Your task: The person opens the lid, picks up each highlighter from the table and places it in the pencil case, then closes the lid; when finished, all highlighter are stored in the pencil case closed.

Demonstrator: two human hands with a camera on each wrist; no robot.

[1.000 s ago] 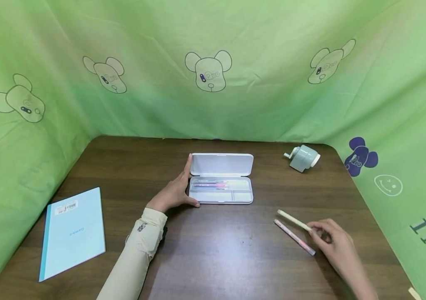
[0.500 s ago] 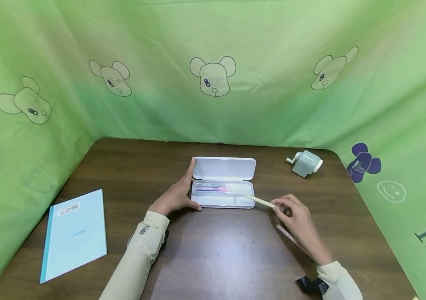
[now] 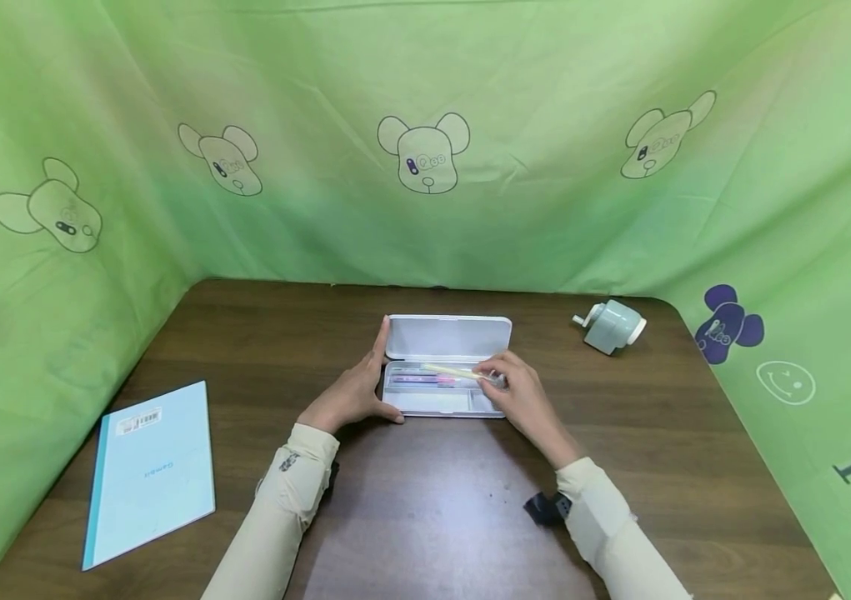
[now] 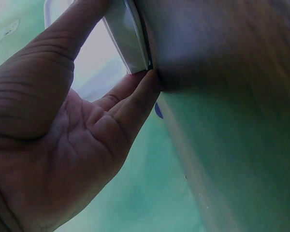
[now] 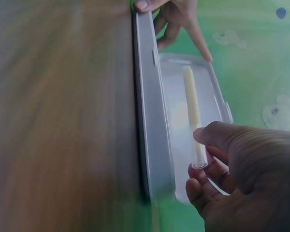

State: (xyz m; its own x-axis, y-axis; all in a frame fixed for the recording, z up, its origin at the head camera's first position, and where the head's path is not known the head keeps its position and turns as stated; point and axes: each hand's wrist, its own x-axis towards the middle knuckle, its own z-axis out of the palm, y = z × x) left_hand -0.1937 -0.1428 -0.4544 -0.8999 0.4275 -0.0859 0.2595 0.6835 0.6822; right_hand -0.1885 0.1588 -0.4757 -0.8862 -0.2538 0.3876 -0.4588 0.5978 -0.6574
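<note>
A white pencil case (image 3: 425,403) lies with its lid (image 3: 449,337) raised, several thin pens (image 3: 413,379) in its rear compartment. My left hand (image 3: 350,397) holds the case at its left end, thumb at the front corner and a finger up along the lid. In the left wrist view its fingertips touch the case's end wall. Above the rear compartment, my right hand (image 3: 518,398) pinches a pale yellow pen (image 5: 192,104) by its clear end between thumb and fingers. The pen points left, over the others. My right arm hides the spot where a pink patterned pen lay.
A light blue notebook (image 3: 151,475) lies at the left of the brown table (image 3: 425,517). At the back right stands a grey-blue pencil sharpener (image 3: 613,327) with a crank. Green printed cloth (image 3: 425,233) hangs behind and along both sides.
My right hand has lifted the pale yellow pen off the table at the right and carried it left and away from me, over the pencil case. My left hand stays on the case.
</note>
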